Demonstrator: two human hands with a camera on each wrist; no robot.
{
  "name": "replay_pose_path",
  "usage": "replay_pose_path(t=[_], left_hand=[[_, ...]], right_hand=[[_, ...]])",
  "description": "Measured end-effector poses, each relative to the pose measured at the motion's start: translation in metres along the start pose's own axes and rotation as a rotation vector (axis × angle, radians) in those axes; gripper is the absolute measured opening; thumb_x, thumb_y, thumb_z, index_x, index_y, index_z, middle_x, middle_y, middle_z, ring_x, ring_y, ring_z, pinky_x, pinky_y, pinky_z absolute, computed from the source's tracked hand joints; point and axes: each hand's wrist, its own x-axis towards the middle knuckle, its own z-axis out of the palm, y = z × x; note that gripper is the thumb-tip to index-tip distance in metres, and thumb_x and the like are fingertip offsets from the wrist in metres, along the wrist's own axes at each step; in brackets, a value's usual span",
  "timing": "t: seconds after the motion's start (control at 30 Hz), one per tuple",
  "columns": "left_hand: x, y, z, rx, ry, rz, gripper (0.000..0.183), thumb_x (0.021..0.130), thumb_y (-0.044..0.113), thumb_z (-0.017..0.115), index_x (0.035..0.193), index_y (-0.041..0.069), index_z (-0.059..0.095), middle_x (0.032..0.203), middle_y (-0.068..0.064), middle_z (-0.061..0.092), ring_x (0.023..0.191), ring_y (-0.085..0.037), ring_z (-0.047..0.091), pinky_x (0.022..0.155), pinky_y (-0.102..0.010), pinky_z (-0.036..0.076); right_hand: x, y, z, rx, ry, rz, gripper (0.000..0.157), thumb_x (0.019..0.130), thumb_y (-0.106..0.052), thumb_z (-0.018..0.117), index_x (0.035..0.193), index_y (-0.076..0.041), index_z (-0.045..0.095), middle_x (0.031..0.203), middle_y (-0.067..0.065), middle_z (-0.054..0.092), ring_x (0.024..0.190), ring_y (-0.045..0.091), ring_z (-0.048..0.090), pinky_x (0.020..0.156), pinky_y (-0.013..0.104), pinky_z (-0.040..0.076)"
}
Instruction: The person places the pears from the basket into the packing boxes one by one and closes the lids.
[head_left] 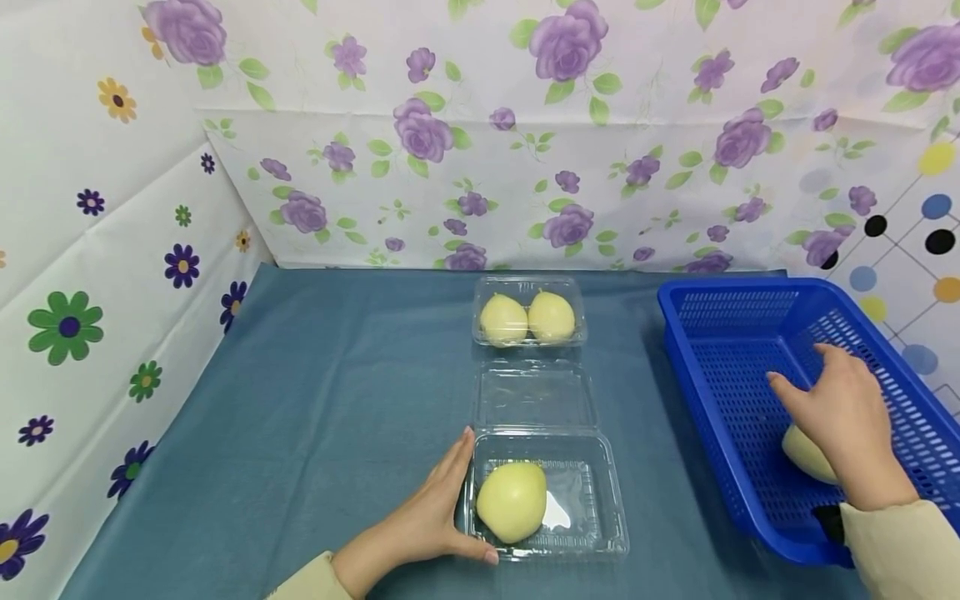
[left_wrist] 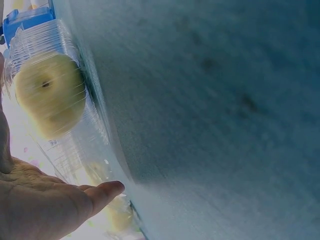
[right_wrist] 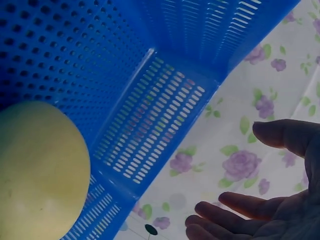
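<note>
My left hand (head_left: 427, 517) rests along the left side of an open clear plastic clamshell box (head_left: 600, 500), its thumb at the near corner and its fingers straight. One pale yellow pear (head_left: 512, 502) lies in the left part of that box; the box's lid (head_left: 536, 396) is folded back flat. Through the box wall, the same pear (left_wrist: 52, 95) shows in the left wrist view. Over the blue basket (head_left: 686, 375) hovers my right hand (head_left: 843, 417), thumb and fingers spread, holding nothing. Beneath it, partly hidden, another pear (head_left: 808, 454) lies in the basket.
Behind the open box stands a second clear box (head_left: 530, 285), its lid down over two pears (head_left: 551, 317). A dark blue-green cloth (head_left: 337, 400) covers the table. Flowered sheets (head_left: 480, 150) rise at the back and left, and a dotted sheet (head_left: 907, 233) at the right.
</note>
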Motion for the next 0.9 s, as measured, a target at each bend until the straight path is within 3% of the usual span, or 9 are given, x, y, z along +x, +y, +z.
replay_pose_path(t=[0.27, 0.57, 0.7, 0.9], left_hand=[[0.001, -0.001, 0.0, 0.004, -0.006, 0.009, 0.137, 0.057, 0.042, 0.09, 0.153, 0.003, 0.0, 0.158, -0.021, 0.003, 0.142, -0.046, 0.012, 0.106, -0.068, 0.023], [0.003, 0.001, -0.003, 0.022, -0.029, 0.013, 0.137, 0.057, 0.043, 0.09, 0.153, 0.002, 0.0, 0.159, -0.019, 0.0, 0.143, -0.044, 0.009, 0.107, -0.067, 0.022], [0.004, 0.001, -0.003, 0.031, -0.029, 0.014, 0.137, 0.057, 0.044, 0.09, 0.152, 0.002, 0.001, 0.159, -0.019, 0.0, 0.144, -0.043, 0.008, 0.107, -0.066, 0.022], [0.003, 0.001, -0.002, 0.029, -0.026, 0.014, 0.137, 0.058, 0.043, 0.09, 0.152, 0.001, 0.0, 0.159, -0.02, 0.0, 0.144, -0.042, 0.008, 0.107, -0.066, 0.021]], right_hand=[[0.008, 0.013, 0.004, -0.1, -0.17, 0.136, 0.093, 0.092, -0.045, 0.054, 0.136, 0.027, 0.016, 0.129, 0.052, 0.025, 0.114, 0.065, 0.028, 0.089, 0.071, 0.033], [0.014, 0.033, 0.007, -0.148, -0.305, 0.192, 0.106, 0.088, -0.056, 0.055, 0.133, 0.031, 0.014, 0.126, 0.054, 0.023, 0.113, 0.066, 0.026, 0.09, 0.07, 0.033], [0.019, 0.04, 0.008, -0.169, -0.389, 0.182, 0.113, 0.084, -0.062, 0.057, 0.131, 0.033, 0.015, 0.126, 0.054, 0.023, 0.113, 0.066, 0.028, 0.089, 0.07, 0.035], [0.026, 0.049, 0.005, -0.193, -0.604, 0.098, 0.121, 0.08, -0.067, 0.059, 0.127, 0.035, 0.014, 0.123, 0.055, 0.025, 0.106, 0.063, 0.039, 0.08, 0.061, 0.045]])
